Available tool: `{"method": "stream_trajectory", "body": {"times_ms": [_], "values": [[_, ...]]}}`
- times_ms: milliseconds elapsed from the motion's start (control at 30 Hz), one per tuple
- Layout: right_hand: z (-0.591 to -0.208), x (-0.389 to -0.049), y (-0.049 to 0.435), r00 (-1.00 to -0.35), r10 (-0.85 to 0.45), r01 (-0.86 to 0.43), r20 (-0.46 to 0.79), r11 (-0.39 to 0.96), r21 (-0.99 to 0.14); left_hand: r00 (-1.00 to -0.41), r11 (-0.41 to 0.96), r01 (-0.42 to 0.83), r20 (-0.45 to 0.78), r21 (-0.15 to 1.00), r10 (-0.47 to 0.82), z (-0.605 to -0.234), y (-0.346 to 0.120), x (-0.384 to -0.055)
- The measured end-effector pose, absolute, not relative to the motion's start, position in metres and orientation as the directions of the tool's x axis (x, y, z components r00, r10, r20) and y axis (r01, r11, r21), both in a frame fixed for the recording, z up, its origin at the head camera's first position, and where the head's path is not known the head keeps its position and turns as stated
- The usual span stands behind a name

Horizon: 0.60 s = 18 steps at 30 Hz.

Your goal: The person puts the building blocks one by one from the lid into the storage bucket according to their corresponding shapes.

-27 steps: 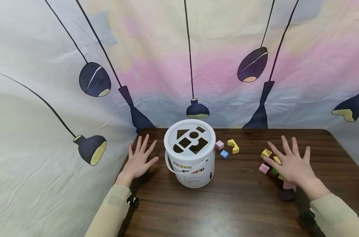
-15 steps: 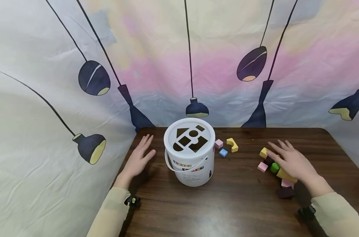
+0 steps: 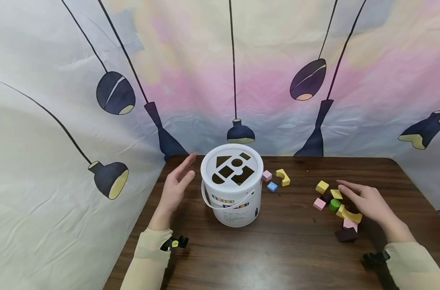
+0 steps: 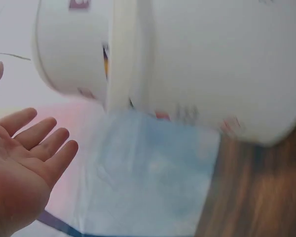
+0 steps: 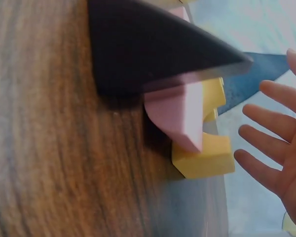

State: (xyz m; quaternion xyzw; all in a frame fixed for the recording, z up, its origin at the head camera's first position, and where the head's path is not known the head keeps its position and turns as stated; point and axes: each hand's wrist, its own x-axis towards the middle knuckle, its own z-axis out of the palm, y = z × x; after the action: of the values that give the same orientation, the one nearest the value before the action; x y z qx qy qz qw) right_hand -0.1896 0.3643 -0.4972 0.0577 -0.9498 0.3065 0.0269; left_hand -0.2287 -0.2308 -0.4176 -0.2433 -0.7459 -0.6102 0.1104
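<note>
A white bucket (image 3: 238,213) with a wire-like white handle stands on the table, its lid (image 3: 229,161) cut with several shaped holes. My left hand (image 3: 173,189) is just left of the bucket, fingers extended and palm turned toward it; the left wrist view shows that palm beside the bucket wall (image 4: 197,59). At the right, my right hand (image 3: 366,201) hovers by a loose group of blocks, fingers extended, holding nothing. Nearest it are a yellow arch block (image 3: 352,216), a green cylinder block (image 3: 334,204) and a flat yellow block (image 3: 336,194). The right wrist view shows a dark block (image 5: 153,54) and a pink block (image 5: 180,111) close up.
Right of the bucket lie a pink cube (image 3: 266,175), a blue block (image 3: 272,186) and a yellow arch (image 3: 283,177). More blocks near the right hand include a yellow one (image 3: 322,186) and a pink one (image 3: 319,204). A curtain printed with lamps (image 3: 240,131) hangs behind the table (image 3: 278,249).
My left hand has turned its palm inward and moved right, closer to the bucket. My right hand has turned sideways, its fingers drawn together, uncovering more of the blocks.
</note>
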Motion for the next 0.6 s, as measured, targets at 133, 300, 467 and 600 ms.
{"method": "stream_trajectory", "body": {"times_ms": [133, 300, 467, 600], "values": [[-0.498, -0.189, 0.372, -0.995, -0.066, -0.098, 0.074, 0.789, -0.607, -0.849, 0.093, 0.500, 0.467, 0.861, 0.245, -0.412, -0.218, -0.226], [-0.496, -0.185, 0.381, -0.999, -0.051, -0.032, -0.012, 0.782, -0.622, -0.853, 0.068, 0.492, 0.465, 0.868, 0.237, -0.407, -0.207, -0.223], [-0.497, -0.180, 0.390, -0.995, -0.041, 0.029, -0.093, 0.764, -0.644, -0.845, 0.014, 0.492, 0.474, 0.870, 0.247, -0.407, -0.202, -0.221], [-0.501, -0.178, 0.393, -0.994, -0.041, 0.038, -0.105, 0.753, -0.657, -0.837, -0.028, 0.489, 0.479, 0.872, 0.264, -0.407, -0.198, -0.221]]}}
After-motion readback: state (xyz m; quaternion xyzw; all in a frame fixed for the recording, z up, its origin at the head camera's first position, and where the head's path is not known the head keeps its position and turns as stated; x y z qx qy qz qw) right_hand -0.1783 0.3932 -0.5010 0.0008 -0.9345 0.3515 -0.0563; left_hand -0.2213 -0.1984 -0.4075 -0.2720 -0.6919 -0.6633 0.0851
